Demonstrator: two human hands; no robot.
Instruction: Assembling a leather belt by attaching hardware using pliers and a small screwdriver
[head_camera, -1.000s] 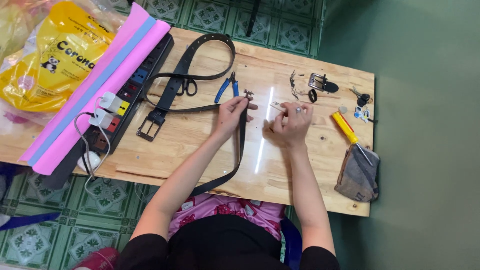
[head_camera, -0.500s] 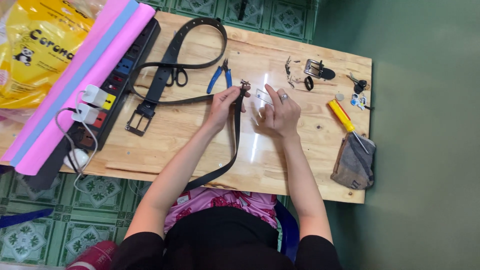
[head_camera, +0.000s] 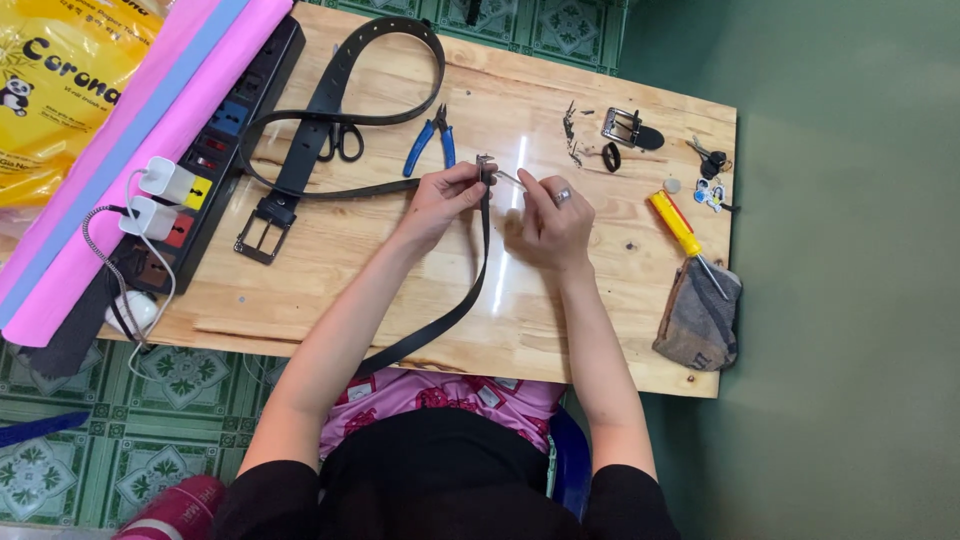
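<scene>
- The left hand pinches the upper end of a long black leather belt strap between thumb and fingertips, fingers closed on it. The strap runs from that pinch down the light wooden tabletop and off its near edge toward the lap.
- The right hand, a ring on one finger, is curled closed around a thin silvery metal piece whose tip points at the strap end. What the piece is stays too small to tell.
- The two hands meet just apart, above the middle of the table.
- Risk: the metal tip sits close to the left fingertips, so a push that skids off the leather could jab them.
- Risk: most of the strap hangs free over the edge. Its weight could drag the end out of a light pinch.
- Risk: the small dark metal bits near the silver buckle with black tab lie loose. A sweep of the right forearm could scatter them.
- Risk: the blue-handled pliers lie just beyond the left hand, and a second black belt with a square buckle loops beside them. A tug might snag either.
- The yellow-handled screwdriver rests near the right edge, partly on a grey cloth pouch, and could roll off.
</scene>
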